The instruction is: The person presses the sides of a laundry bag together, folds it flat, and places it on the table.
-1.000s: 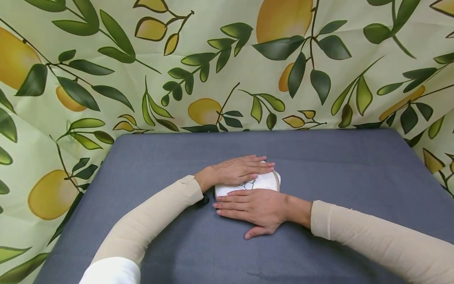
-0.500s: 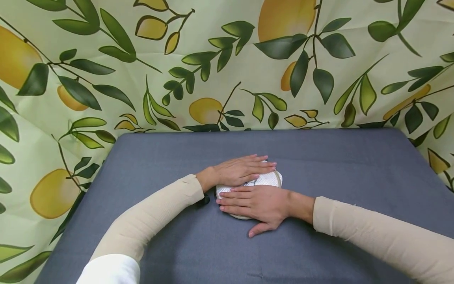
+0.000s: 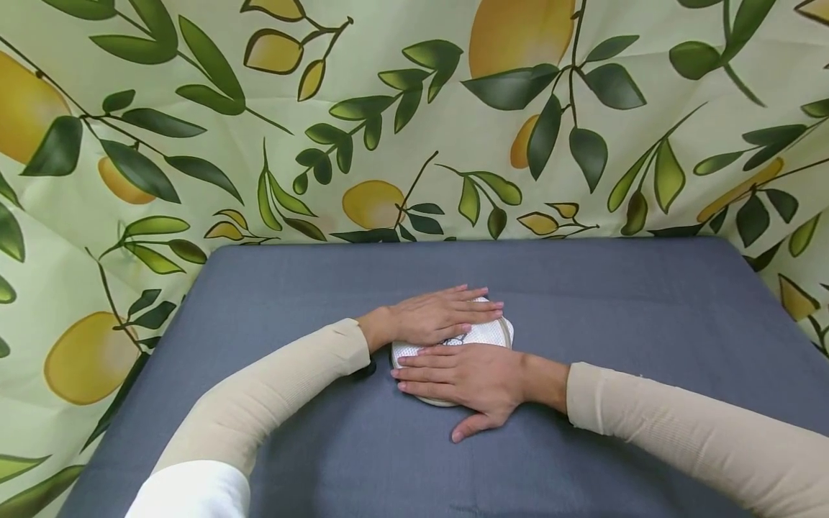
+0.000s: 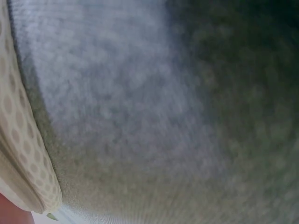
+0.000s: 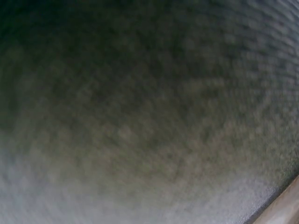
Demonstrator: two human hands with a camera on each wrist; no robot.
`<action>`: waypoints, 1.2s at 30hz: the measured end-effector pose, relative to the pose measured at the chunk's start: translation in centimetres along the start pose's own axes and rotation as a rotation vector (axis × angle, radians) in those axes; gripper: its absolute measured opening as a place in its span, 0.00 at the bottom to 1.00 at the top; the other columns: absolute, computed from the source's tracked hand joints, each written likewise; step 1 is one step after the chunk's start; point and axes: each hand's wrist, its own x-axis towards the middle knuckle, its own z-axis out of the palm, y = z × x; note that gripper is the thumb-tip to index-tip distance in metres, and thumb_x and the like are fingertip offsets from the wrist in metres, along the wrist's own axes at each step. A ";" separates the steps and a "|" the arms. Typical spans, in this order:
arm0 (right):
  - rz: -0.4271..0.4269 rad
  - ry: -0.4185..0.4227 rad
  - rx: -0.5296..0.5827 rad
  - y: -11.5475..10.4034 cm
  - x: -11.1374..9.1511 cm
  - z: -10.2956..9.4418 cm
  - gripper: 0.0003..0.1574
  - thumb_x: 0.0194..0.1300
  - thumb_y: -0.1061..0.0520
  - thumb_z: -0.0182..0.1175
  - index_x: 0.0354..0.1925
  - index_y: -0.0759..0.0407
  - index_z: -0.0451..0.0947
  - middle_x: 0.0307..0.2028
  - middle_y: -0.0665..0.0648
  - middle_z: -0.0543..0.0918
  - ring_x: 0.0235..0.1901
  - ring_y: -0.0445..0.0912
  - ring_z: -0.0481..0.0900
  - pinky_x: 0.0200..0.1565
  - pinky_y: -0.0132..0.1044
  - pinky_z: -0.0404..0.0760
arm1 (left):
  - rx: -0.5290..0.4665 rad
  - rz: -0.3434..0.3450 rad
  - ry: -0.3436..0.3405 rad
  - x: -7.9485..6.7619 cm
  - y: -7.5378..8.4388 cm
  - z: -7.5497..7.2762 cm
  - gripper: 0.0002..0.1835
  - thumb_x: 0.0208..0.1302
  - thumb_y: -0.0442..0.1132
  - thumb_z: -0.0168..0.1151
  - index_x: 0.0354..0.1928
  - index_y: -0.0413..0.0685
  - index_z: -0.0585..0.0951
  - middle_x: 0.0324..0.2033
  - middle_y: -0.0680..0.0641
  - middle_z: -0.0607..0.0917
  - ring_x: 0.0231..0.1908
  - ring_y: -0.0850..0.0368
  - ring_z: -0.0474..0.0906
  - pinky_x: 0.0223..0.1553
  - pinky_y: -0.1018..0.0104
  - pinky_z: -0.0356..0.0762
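Observation:
A rounded white mesh item with beige edging and a dark line print lies on the grey surface; its exact kind is unclear. Across its far part rests my left hand, palm down with straight fingers. My right hand lies flat over the near part, fingers pointing left and thumb spread out over the cloth. Both hands cover most of the item. Close up in the left wrist view, the mesh side shows round holes and a beige trim. The right wrist view is mostly dark, blurred cloth, with a pale edge at the lower right corner.
Grey cloth covers the table. A curtain printed with lemons and leaves hangs behind and at both sides. A small black object shows beneath the left wrist.
Over the last second my right hand has shifted slightly up the item, so its near rim now shows below the fingers and less of the print is visible. My left hand stays nearly still.

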 end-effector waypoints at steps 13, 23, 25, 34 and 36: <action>-0.006 -0.021 -0.034 -0.4 0.3 -0.2 0.54 0.67 0.29 0.44 0.74 0.62 0.46 0.74 0.59 0.46 0.72 0.49 0.44 0.70 0.43 0.44 | -0.025 -0.029 -0.025 -0.3 0.5 -0.3 0.27 0.78 0.48 0.34 0.75 0.56 0.53 0.73 0.58 0.50 0.73 0.55 0.38 0.70 0.61 0.31; 0.065 0.040 -0.160 -1.9 -0.1 -2.4 0.49 0.68 0.31 0.47 0.74 0.57 0.51 0.73 0.59 0.52 0.71 0.54 0.47 0.69 0.46 0.50 | -0.200 -0.117 0.166 -1.3 2.0 -2.7 0.25 0.76 0.43 0.43 0.71 0.46 0.62 0.71 0.48 0.59 0.72 0.53 0.45 0.70 0.56 0.41; 0.094 0.078 -0.196 -2.4 -0.3 -3.1 0.46 0.69 0.32 0.45 0.73 0.57 0.53 0.72 0.59 0.54 0.71 0.54 0.50 0.68 0.47 0.53 | -0.187 -0.161 0.240 -2.1 2.6 -3.9 0.26 0.75 0.43 0.46 0.71 0.46 0.63 0.70 0.49 0.61 0.71 0.55 0.48 0.69 0.60 0.44; 0.458 0.235 -0.253 -3.7 -2.7 -5.2 0.39 0.73 0.35 0.38 0.68 0.60 0.62 0.67 0.63 0.64 0.68 0.58 0.57 0.65 0.54 0.57 | -0.147 -0.299 0.397 -7.3 5.8 -4.8 0.32 0.72 0.52 0.49 0.72 0.46 0.60 0.71 0.48 0.60 0.70 0.55 0.51 0.68 0.54 0.49; 0.558 0.244 -0.248 -3.7 -2.9 -5.2 0.42 0.72 0.33 0.40 0.69 0.60 0.61 0.68 0.63 0.62 0.69 0.58 0.55 0.66 0.54 0.55 | -0.135 -0.334 0.401 -7.9 6.4 -4.0 0.36 0.71 0.58 0.46 0.73 0.45 0.58 0.72 0.49 0.58 0.71 0.55 0.48 0.69 0.54 0.48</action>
